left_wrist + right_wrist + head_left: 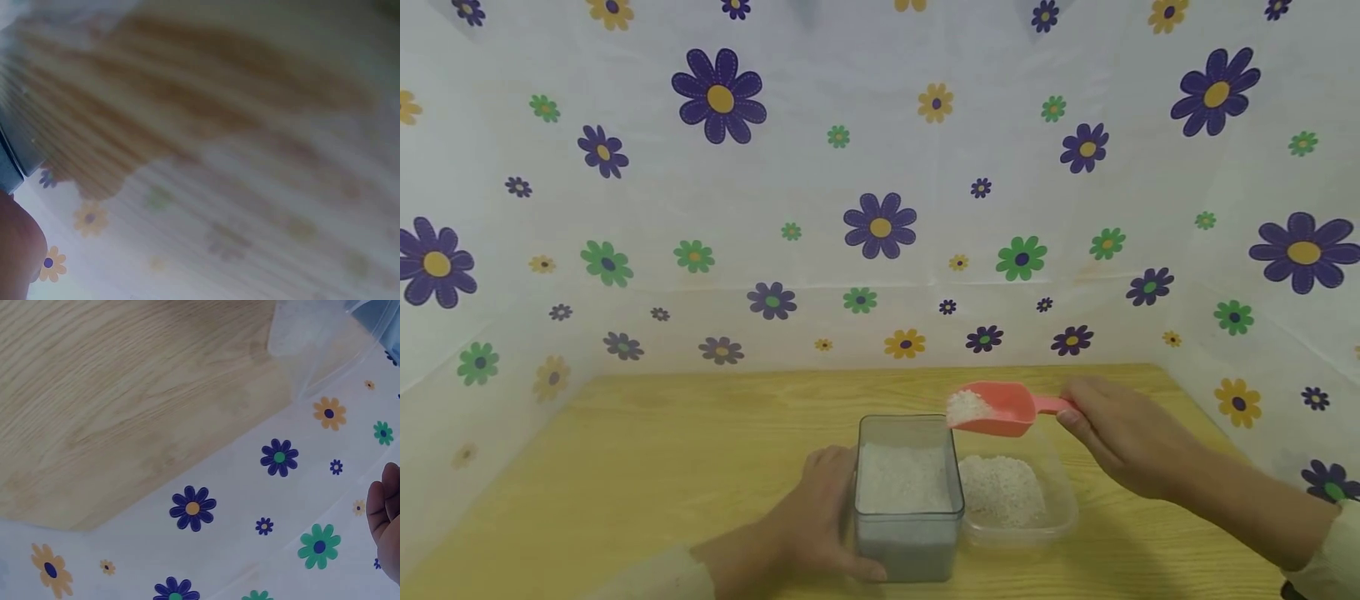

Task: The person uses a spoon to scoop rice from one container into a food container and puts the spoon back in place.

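Note:
My right hand [1116, 429] grips the handle of a pink scoop [1011, 408], holding it above the table with white rice grains [966, 407] in its bowl. The scoop's tip overlaps the right rim of a clear grey rectangular container [910, 542], which holds more white grains. My left hand [823, 517] holds that container at its left side, thumb round the front corner. Beside it, to the right, a clear plastic tub [1063, 508] contains a heap of rice [1003, 492]. In the right wrist view, fingers [381, 509] show at the edge; the scoop is out of sight there.
The wood-grain table [700, 433] extends to the left of the containers. A white sheet with purple, green and yellow flowers [880, 225] stands behind the table and along both sides. The left wrist view is mostly blurred.

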The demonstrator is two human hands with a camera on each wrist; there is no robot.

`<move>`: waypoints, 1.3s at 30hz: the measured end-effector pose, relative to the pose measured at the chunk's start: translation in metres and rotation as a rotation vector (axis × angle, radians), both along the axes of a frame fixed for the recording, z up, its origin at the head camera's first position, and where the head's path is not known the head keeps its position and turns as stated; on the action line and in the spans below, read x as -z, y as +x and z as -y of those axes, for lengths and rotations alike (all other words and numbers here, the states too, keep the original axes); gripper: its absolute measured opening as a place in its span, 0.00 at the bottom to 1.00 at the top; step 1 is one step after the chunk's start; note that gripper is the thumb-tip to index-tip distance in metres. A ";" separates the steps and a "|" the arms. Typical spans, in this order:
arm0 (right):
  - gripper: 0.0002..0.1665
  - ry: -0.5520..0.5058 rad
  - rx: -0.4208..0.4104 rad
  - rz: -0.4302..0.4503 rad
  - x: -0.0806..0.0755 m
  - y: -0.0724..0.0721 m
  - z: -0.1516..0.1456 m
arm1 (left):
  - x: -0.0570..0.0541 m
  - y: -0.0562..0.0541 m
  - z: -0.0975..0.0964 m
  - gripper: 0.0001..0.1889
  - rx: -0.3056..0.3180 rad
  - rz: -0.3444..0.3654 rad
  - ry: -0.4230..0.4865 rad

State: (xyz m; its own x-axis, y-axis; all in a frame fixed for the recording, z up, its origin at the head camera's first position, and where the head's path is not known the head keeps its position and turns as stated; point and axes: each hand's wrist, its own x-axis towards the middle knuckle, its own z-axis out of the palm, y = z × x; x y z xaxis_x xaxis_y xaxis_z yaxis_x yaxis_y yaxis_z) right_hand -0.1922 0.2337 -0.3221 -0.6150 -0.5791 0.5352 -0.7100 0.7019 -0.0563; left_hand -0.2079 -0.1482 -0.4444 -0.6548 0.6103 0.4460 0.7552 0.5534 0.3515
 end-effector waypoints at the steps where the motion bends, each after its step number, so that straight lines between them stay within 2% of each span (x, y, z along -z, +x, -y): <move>1: 0.09 0.004 0.006 -0.005 0.001 0.000 -0.002 | -0.001 0.000 0.000 0.61 -0.004 0.018 0.002; 4: 0.09 0.020 0.014 -0.021 0.004 0.001 -0.009 | -0.002 0.001 0.000 0.62 -0.008 0.052 0.007; 10: 0.10 0.031 0.012 -0.007 0.012 0.001 -0.017 | -0.001 0.002 0.000 0.63 -0.012 0.042 0.002; 22: 0.09 0.136 0.029 0.088 0.036 0.002 -0.024 | -0.003 0.001 -0.001 0.63 -0.012 0.057 -0.005; 30: 0.07 0.187 0.039 0.169 0.042 0.003 -0.023 | -0.005 0.003 -0.001 0.64 -0.024 0.102 -0.007; 39: 0.06 0.233 -0.014 0.098 0.041 0.001 -0.026 | -0.004 0.003 0.000 0.63 -0.017 0.089 -0.009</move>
State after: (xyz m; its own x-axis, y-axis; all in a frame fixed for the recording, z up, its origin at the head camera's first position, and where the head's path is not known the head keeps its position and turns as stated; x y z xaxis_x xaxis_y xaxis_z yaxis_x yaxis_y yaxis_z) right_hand -0.1908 0.2600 -0.3633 -0.6484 -0.6889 0.3242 -0.7189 0.6941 0.0370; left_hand -0.2053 -0.1479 -0.4406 -0.7020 0.6026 0.3797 0.7115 0.5693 0.4120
